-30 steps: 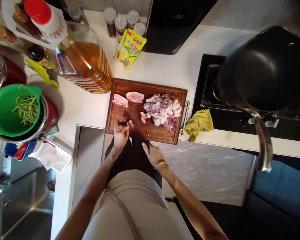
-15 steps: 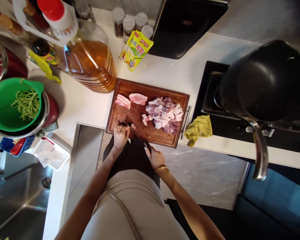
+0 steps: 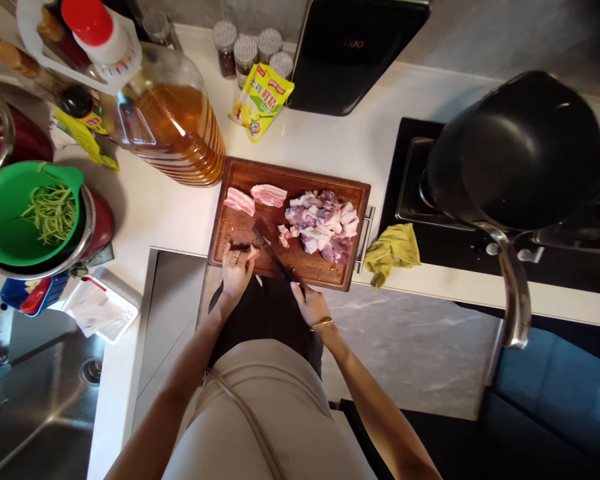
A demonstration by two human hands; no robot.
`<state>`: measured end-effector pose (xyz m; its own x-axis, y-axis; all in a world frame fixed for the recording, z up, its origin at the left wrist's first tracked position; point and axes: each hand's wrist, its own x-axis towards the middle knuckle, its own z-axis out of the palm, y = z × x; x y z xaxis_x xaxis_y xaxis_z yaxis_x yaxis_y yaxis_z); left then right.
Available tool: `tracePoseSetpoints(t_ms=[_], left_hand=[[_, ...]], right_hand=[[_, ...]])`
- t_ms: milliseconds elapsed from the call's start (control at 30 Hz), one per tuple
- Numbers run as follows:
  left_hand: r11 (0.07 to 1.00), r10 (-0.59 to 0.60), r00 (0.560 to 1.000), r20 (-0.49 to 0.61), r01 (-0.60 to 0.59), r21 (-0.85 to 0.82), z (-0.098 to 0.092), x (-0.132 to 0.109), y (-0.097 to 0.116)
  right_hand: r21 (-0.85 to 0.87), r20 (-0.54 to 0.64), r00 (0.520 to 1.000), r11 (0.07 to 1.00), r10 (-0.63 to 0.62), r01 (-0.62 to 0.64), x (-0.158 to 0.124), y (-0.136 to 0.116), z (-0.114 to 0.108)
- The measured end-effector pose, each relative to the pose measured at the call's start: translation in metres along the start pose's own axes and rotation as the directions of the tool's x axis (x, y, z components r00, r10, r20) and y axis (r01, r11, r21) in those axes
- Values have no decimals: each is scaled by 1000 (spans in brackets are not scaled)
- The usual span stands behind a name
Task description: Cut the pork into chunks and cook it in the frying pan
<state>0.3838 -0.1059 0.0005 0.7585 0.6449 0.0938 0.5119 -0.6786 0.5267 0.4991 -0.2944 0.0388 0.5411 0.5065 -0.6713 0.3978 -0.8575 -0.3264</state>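
Note:
A wooden cutting board (image 3: 245, 235) lies on the counter in front of me. Near its front left edge, my left hand (image 3: 237, 275) presses closed on a small piece of pork (image 3: 253, 253), mostly covered by the fingers. The handle of a dark kitchen knife (image 3: 274, 256) is wrapped in my right hand (image 3: 312, 307). Its blade slants up and left across the board, just right of my left fingers. Two slices of pork belly (image 3: 269, 195) rest at the back left of the board. To the right is a heap of cut raw meat (image 3: 325, 225), with small pork bits (image 3: 284, 235) beside it.
A big oil jug (image 3: 180, 127) stands behind left, with a yellow seasoning packet (image 3: 263, 100) and several spice jars (image 3: 247, 57). Right are a yellow cloth (image 3: 393, 252) and a black pan (image 3: 515, 153) on the stove. A green colander (image 3: 5, 220) and sink (image 3: 40, 413) are left.
The knife blade has come away from my left fingertips and shifted right, with its tip farther up the board. My left hand stays at the front left. The whole view has shifted slightly.

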Motion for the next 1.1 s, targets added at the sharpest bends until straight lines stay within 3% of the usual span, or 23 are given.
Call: tracePoseSetpoints(t_ms=[200,300,400,500,600,733,933,1100], left_hand=[[997,-36,999,-26,38,63,-1,-2,1],[996,-37,998,-43,40,82,-2,-4,2],[993,-56,996,-65,62,102,-3,-6,2],[988,-81,995,-57,88,129,-4,-8,3],[985,-84,995,-51,91,147,-6,-9,4],[981,-78,996,-49,85,174,-7,-12,2],[978,-59,998,-30,64,200,-8,-11,-4],[972,-71,997,-16,73,224,-9,-5,-4]], right_hand=[[185,-114,993,982,-11,32,-4,29,-10],[160,-158,985,982,-75,101,-12,25,-14],[34,-195,978,996,-72,80,-20,14,-12],[36,-206,976,996,-72,81,-22,5,-8],[73,-170,980,991,-99,113,-21,-3,-8],[-2,-51,990,991,-132,132,-23,-12,-9],[-155,17,996,984,-90,92,-25,-27,-1],[-135,72,996,989,-53,62,-29,-28,-6]])
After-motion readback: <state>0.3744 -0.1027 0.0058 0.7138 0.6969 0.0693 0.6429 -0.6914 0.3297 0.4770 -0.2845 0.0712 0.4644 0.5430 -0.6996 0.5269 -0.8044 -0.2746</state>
